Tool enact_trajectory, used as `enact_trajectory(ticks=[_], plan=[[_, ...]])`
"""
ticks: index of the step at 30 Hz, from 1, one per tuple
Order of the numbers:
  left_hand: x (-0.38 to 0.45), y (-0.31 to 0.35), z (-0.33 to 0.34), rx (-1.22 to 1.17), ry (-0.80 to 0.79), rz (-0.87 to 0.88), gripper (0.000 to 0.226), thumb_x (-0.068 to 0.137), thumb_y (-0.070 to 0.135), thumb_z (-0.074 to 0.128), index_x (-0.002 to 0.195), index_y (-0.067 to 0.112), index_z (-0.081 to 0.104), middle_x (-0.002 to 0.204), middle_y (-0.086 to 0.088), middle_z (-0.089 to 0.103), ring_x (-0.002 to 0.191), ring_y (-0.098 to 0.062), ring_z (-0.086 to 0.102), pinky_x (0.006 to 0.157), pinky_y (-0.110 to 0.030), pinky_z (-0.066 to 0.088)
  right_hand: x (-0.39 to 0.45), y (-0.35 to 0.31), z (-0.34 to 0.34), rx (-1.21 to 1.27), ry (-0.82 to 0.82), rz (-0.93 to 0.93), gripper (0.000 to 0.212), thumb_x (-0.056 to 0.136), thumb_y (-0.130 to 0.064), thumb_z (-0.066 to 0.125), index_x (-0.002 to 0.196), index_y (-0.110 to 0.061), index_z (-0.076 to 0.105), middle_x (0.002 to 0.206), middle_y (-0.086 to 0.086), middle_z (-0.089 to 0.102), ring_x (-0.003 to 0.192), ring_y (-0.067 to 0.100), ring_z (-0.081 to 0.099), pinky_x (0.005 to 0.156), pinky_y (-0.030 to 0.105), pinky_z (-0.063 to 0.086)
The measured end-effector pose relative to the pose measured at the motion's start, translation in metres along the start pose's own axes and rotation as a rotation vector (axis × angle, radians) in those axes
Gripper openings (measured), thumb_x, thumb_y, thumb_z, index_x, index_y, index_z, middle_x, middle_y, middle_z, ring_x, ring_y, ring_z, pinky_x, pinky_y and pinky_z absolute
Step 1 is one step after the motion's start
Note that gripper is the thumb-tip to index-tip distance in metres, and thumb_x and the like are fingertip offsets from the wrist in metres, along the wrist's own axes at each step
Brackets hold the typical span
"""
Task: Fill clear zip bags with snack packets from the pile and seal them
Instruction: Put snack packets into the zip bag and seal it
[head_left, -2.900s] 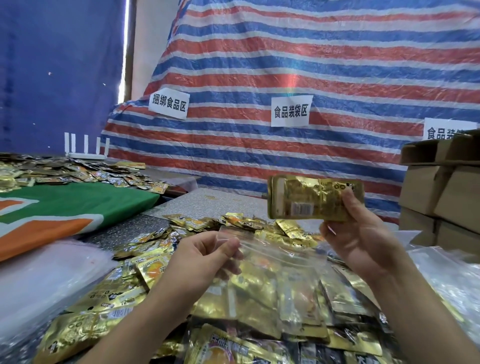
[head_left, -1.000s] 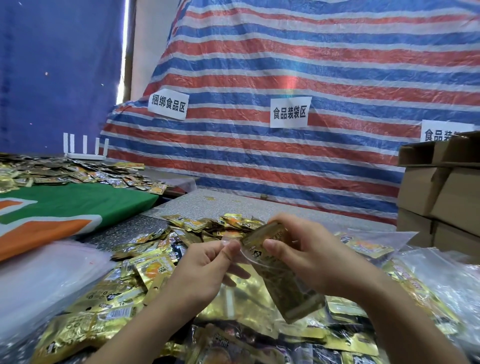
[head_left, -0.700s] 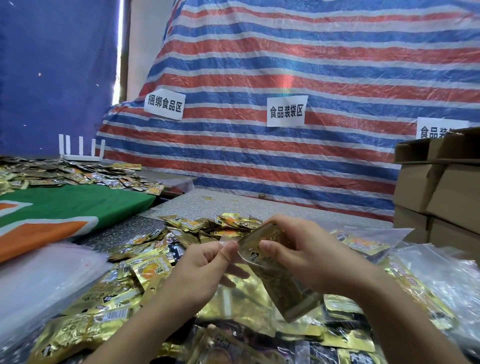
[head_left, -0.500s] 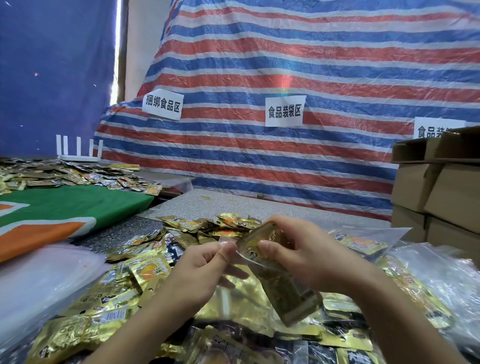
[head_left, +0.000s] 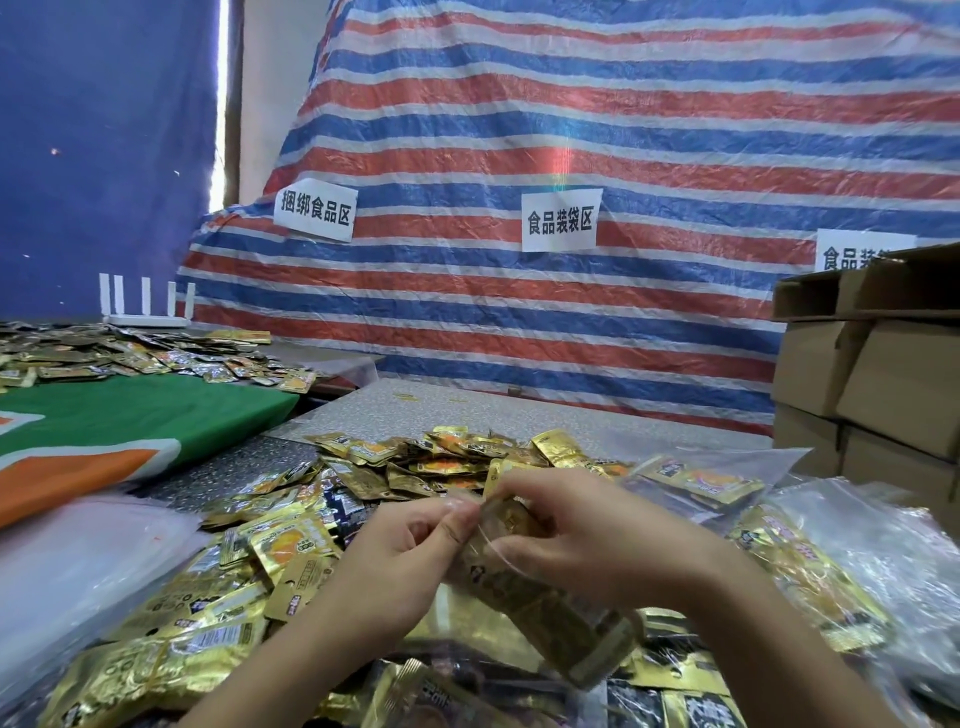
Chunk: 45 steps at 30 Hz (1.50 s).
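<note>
A clear zip bag (head_left: 550, 608) with gold snack packets inside hangs tilted between my hands above the pile. My left hand (head_left: 395, 566) pinches the bag's top edge at its left side. My right hand (head_left: 587, 540) grips the bag's top from the right, fingers curled over the packets' upper ends. The pile of gold snack packets (head_left: 270, 545) covers the table under and around both hands.
Filled clear bags (head_left: 810, 566) lie at the right, with stacked cardboard boxes (head_left: 878, 374) behind them. A stack of empty clear bags (head_left: 67, 566) lies at the left beside a green and orange cloth (head_left: 119, 415). A striped tarp (head_left: 571, 291) hangs behind the table.
My right hand brought a stack of gold packets down from above and slid it into the bag. Both hands have since sunk lower and closed together at the bag's top.
</note>
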<state>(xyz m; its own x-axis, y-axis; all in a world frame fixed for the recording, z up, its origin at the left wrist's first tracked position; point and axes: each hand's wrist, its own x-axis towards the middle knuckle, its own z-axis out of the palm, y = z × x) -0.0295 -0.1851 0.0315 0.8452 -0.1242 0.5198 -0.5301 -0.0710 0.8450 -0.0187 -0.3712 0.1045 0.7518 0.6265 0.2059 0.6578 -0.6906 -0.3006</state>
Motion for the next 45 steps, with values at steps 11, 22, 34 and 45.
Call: enact_trajectory(ticks=[11,22,34,45], plan=[[0.004,-0.001,-0.003,0.002,0.139,-0.032,0.031,0.087,0.046,0.051,0.087,0.032,0.078,0.082,-0.003,0.076,0.076,-0.018,0.073,0.063,-0.027,0.057,0.004,0.006,0.006,0.085,0.063,-0.021,0.012,0.094,-0.024,0.065,0.092,-0.027,0.076,0.078,-0.017,0.07,0.074,0.001,0.064,0.063,0.025,0.052],[0.003,-0.001,-0.001,-0.119,0.19,-0.067,0.029,0.089,0.039,0.052,0.085,0.026,0.077,0.08,-0.006,0.076,0.071,-0.02,0.074,0.062,-0.024,0.058,0.003,-0.008,0.011,0.165,-0.047,0.013,0.055,0.094,-0.064,0.039,0.098,-0.019,0.071,0.087,0.002,0.073,0.078,0.016,0.068,0.076,0.039,0.056],[0.006,0.0,-0.004,-0.253,0.227,-0.14,0.035,0.074,0.055,0.063,0.083,0.025,0.077,0.091,-0.008,0.077,0.077,-0.027,0.075,0.058,-0.024,0.057,-0.001,0.013,-0.006,0.158,0.384,-0.131,0.009,0.088,-0.015,0.074,0.08,-0.013,0.074,0.064,0.001,0.066,0.06,0.02,0.06,0.059,0.041,0.05],[0.005,0.002,-0.004,-0.226,0.277,-0.065,0.026,0.087,0.039,0.051,0.084,0.027,0.074,0.085,-0.009,0.076,0.06,-0.024,0.07,0.053,-0.025,0.055,-0.002,0.012,-0.015,0.03,0.44,-0.114,0.016,0.089,-0.037,0.07,0.078,-0.025,0.071,0.078,-0.01,0.064,0.075,0.007,0.06,0.067,0.033,0.053]])
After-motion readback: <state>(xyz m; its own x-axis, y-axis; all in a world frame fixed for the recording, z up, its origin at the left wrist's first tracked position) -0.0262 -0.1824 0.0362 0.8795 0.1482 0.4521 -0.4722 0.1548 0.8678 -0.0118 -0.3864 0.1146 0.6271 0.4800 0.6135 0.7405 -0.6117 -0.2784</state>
